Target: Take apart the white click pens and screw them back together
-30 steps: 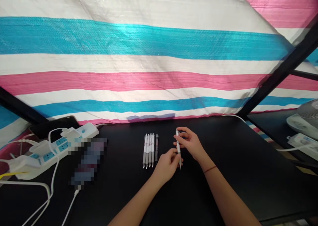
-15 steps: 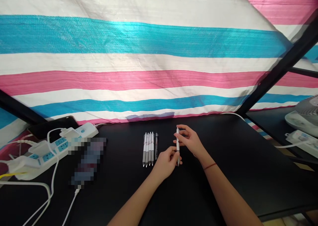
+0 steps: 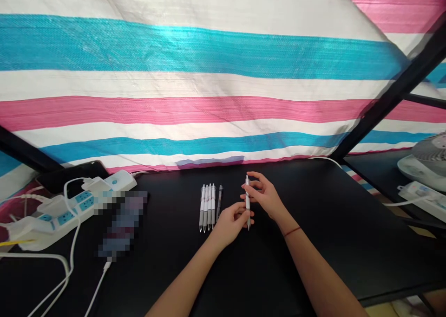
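A white pen with a grey grip (image 3: 247, 200) is held upright in view, tip toward me, between both hands. My left hand (image 3: 232, 222) pinches its lower part near the tip. Around its upper end are the fingers of my right hand (image 3: 264, 194). To the left, several white pens with grey grips (image 3: 207, 208) lie side by side on the black table (image 3: 167, 261), tips toward me. Beside them lies a dark pen (image 3: 219, 202), slightly tilted, its lower end close to my left hand.
On the left are a white power strip (image 3: 85, 203) with plugs and cables, a dark phone-like device (image 3: 75, 175) and a blurred-out device (image 3: 123, 224) on a white cable. A fan (image 3: 430, 157) and another power strip (image 3: 425, 201) stand at the right. Striped sheeting hangs behind.
The dark pen has tilted, its upper end leaning right. Both hands still hold the white pen, with slight finger movement. The whole view has shifted a little.
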Available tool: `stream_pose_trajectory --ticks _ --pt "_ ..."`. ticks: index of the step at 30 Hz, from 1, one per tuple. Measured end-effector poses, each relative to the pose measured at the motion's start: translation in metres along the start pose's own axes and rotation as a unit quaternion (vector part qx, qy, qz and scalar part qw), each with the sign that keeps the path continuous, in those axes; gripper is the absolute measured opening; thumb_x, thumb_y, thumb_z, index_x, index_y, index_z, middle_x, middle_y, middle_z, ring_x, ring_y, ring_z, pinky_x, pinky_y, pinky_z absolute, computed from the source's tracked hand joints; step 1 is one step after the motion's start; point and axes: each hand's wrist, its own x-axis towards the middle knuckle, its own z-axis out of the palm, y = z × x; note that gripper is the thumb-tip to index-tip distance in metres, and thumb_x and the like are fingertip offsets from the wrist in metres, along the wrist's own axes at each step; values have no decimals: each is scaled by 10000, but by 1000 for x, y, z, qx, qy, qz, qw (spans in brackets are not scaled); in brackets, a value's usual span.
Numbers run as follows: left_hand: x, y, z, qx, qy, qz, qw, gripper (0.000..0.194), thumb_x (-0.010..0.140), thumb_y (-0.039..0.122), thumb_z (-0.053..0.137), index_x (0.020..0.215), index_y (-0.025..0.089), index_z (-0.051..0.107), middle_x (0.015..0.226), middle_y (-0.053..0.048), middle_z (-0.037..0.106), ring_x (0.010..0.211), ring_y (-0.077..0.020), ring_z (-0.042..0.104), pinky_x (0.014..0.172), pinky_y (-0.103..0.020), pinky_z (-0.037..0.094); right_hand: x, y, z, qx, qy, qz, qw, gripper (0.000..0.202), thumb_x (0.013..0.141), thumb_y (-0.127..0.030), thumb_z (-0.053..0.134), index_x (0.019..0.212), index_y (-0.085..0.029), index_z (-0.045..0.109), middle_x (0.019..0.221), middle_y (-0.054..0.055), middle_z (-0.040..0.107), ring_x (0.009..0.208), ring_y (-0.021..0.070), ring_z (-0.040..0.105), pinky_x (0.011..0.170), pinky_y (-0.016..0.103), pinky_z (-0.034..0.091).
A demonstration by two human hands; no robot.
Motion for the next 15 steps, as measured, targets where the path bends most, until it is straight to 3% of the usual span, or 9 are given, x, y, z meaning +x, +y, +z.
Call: stream_pose_trajectory --ticks 4,15 --pt "-1 0 1 19 1 0 1000 331 814 325 592 1087 138 596 948 -104 665 785 -180 674 678 -291 526 -2 -2 -2 -20 -34 2 999 441 696 -438 708 1040 -213 549 843 20 655 701 230 707 609 349 589" --pt "0 1 3 39 -2 -4 999 293 827 283 554 1074 127 586 926 -103 653 753 -174 665 654 -292 524 0 0 -7 -4 -34 14 999 425 707 -386 705 1061 -219 538 820 6 640 692 220 705 605 335 583"
